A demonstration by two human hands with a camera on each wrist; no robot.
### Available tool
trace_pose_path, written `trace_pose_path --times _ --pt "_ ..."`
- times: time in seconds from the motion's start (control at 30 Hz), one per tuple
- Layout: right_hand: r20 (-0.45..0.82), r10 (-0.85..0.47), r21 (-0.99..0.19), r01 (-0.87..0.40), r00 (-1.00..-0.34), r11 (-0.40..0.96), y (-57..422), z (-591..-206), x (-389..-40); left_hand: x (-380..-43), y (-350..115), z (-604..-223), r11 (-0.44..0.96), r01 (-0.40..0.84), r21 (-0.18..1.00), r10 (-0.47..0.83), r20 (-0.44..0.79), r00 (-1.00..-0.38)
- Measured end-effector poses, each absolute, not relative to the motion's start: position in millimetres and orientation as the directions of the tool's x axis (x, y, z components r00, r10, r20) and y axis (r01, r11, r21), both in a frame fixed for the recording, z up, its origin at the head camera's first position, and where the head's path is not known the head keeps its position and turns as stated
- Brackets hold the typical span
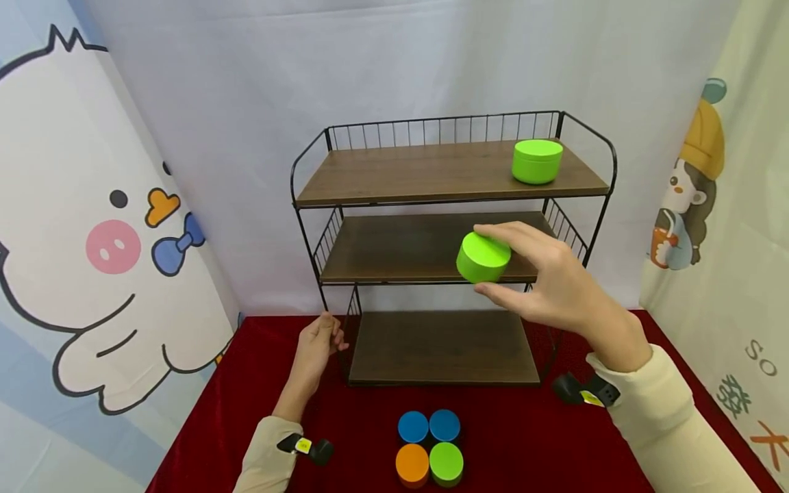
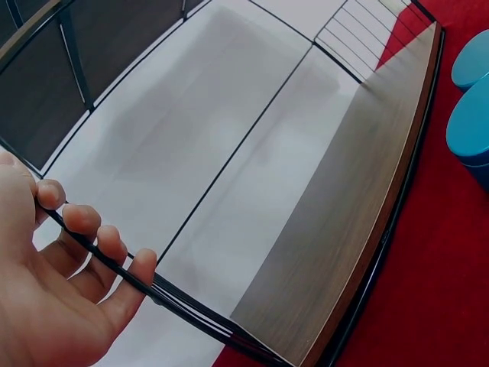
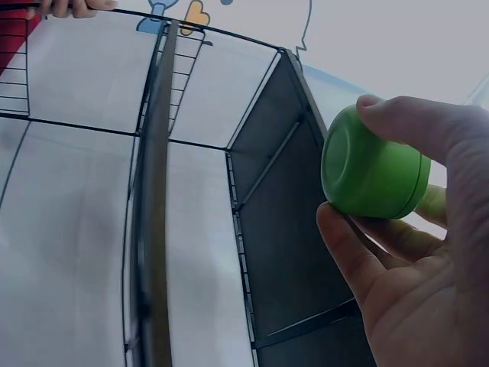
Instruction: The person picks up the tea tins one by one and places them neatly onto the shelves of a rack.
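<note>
My right hand (image 1: 555, 284) holds a small round green tin (image 1: 483, 258) between thumb and fingers, in front of the middle board of a three-tier shelf rack (image 1: 425, 246). In the right wrist view the tin (image 3: 374, 164) is tilted, its flat end toward the rack. My left hand (image 1: 317, 346) is low at the rack's left side; the left wrist view shows its fingers (image 2: 82, 220) curled round the thin black metal post (image 2: 114, 264). Another green tin (image 1: 537, 162) stands upright at the right end of the top board.
On the red cloth (image 1: 357, 438) in front of the rack stand two blue tins (image 1: 413, 427), an orange tin (image 1: 411, 464) and a green tin (image 1: 446, 463), close together. A pale curtain (image 1: 431, 61) hangs behind the rack. Printed curtains flank both sides.
</note>
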State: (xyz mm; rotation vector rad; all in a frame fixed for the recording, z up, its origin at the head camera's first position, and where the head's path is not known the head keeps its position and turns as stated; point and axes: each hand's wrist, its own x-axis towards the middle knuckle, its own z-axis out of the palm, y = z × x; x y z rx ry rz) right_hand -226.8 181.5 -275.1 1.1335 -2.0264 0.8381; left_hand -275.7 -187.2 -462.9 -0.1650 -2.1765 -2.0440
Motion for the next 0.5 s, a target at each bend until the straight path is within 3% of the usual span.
trace_pose_path --times 0.5 --pt "0.795 -0.456 -0.206 -0.886 -0.399 0.417 178.8 -239.5 -234.7 -276.6 -185.6 -464.3 0.062 0.199 0.978 -0.030 0.201 -0.979"
